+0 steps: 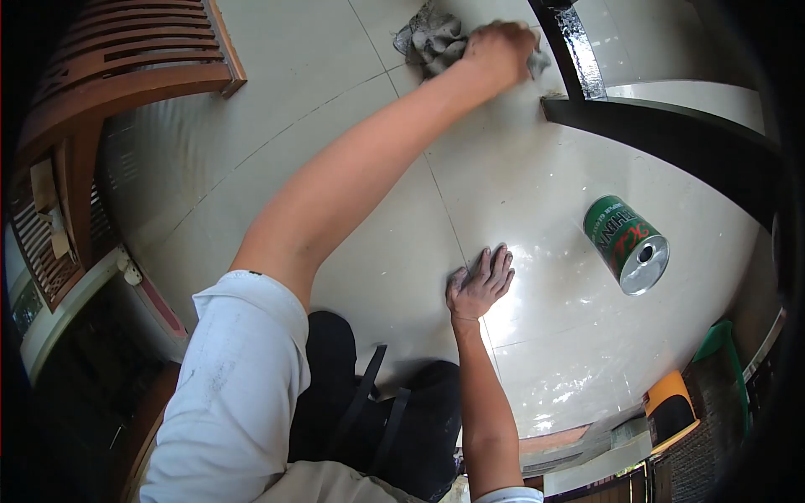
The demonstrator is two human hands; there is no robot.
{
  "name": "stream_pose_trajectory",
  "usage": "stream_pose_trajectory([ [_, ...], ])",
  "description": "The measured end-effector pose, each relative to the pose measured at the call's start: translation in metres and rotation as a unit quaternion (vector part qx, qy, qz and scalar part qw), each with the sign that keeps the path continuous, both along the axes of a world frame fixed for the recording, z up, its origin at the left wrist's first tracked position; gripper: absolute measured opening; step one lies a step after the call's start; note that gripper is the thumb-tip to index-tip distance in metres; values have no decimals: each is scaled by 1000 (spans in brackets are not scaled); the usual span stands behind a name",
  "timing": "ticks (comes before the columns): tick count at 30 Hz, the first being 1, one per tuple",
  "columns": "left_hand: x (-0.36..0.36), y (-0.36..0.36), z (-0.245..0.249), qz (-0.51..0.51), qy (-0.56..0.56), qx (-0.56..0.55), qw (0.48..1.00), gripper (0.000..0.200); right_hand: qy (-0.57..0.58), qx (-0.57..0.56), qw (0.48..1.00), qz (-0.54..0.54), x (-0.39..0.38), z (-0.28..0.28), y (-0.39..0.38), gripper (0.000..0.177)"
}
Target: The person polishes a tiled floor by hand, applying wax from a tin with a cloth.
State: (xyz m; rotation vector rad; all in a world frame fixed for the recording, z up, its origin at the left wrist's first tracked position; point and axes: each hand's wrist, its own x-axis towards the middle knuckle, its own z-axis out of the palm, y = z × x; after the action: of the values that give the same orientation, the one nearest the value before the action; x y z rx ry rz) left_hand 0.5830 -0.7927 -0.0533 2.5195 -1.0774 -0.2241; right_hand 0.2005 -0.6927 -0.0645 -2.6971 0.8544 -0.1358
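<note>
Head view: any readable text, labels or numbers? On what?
Green can: white lettering and a red mark on its side, upside down and too blurred to read.
Rag under the left hand: no text.
Floor tiles: none.

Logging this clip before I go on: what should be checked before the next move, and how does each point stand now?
1. Left hand closed on the grey rag: ok.
2. Right hand flat on the tiled floor, fingers spread: ok.
3. Green can apart from both hands: ok, lying on its side.
4. Room between left hand and dark frame: not ok, they are close together.
5. Can's contents: cannot tell.
</note>
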Motion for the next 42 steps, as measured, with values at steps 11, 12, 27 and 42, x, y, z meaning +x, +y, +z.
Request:
stream_pose_trajectory([
  [11, -1, -2, 7, 36, 82, -64, 994, 39, 4, -3, 1000, -4, -4, -3, 1, 64],
  [12, -3, -1, 10, 35, 78, -67, 994, 39, -1, -6, 1000, -5, -3, -2, 2, 64],
  [27, 4, -9, -4, 79, 49, -92, 991, 41, -9, -17, 1000, -8, -2, -3, 1, 60],
  [42, 7, -6, 42, 5, 146, 61, 987, 50, -19, -12, 1000, -15, -8, -8, 4, 59],
])
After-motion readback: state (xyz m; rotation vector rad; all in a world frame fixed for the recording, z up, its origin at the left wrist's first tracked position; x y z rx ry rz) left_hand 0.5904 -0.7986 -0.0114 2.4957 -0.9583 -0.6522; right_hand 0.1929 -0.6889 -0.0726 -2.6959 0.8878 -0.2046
